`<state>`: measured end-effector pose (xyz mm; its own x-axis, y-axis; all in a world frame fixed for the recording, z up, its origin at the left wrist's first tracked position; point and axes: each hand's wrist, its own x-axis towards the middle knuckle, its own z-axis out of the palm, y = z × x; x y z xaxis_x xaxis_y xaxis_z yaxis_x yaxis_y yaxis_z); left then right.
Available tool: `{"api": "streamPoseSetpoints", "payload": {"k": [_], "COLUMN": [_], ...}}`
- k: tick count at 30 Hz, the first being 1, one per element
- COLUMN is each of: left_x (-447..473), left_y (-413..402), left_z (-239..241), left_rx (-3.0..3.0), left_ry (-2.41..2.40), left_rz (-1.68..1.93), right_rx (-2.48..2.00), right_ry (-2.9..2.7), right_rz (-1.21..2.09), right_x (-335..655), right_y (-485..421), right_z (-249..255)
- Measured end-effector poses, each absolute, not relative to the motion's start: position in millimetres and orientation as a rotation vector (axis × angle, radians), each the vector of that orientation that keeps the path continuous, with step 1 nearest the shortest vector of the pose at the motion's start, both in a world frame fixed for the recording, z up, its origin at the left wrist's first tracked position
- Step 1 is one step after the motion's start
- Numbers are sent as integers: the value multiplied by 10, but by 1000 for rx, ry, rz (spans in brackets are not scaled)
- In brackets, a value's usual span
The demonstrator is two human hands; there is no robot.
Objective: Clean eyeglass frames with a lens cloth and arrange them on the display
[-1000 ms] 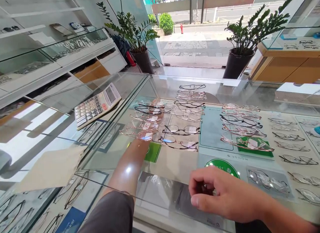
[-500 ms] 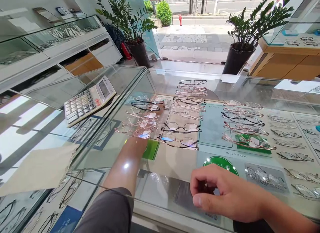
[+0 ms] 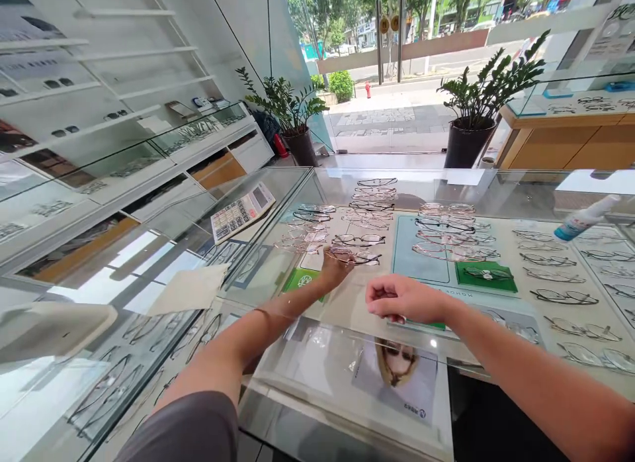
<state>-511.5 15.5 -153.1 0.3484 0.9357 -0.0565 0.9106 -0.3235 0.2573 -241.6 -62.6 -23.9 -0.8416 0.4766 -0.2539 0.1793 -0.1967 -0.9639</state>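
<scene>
My left hand (image 3: 338, 271) reaches inside the glass display case, its fingers closed at the left end of the front pair of eyeglasses (image 3: 366, 257) in the middle column. Just behind lies a dark-rimmed pair (image 3: 358, 239). To the left, a column of thin-framed glasses (image 3: 302, 240) sits near a green card (image 3: 301, 280). My right hand (image 3: 403, 298) hovers over the front part of the case, fingers curled inward, with nothing visible in them. Past it, another column of glasses (image 3: 454, 240) lies stacked behind a second green card (image 3: 486, 277).
A calculator (image 3: 243, 214) and a beige cloth (image 3: 191, 290) lie on the left glass counter. Toward the right stands a tilted spray bottle (image 3: 585, 218), with rows of glasses (image 3: 564, 296) below. The case's front glass edge (image 3: 377, 339) runs under both forearms.
My left hand has moved right, from beneath the left column to the front middle pair. My right hand stays curled. The view has tilted up, bringing the spray bottle into sight.
</scene>
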Motion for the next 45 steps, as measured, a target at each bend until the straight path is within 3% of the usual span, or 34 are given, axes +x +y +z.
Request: {"api": "streamPoseSetpoints", "payload": {"k": [8,17,23,28,32,37,45], "left_x": [-5090,-4956,-4782,-4928,-5177,-5479,-5725], "left_y": [-1236,-2180,-2160,-1364,-423,667,1567], "left_z": [-1259,-280,877,1555,1520,1083,322], "left_rx": [2340,2254,2145,2461,2587,2719,2743], "left_ry": [1609,1452,1331,1419,1574,1716,1799], "left_rz": [27,-25,234,274,250,245,287], "right_rx": [-640,-596,-627,-632,-677,-683,-686], "right_ry": [-1846,-1775,-1771,-1748,-1746,-1702,-1681], "right_rz": [2119,2129,2128,2135,2164,2211,2272], "right_x": [-2391,-2377,-2374,-2368,-2374,-2393,-2402], "right_y": [-603,-590,-604,-594,-577,-563,-530], "right_z": [-291,-360,-331,-332,-340,-315,-295]}}
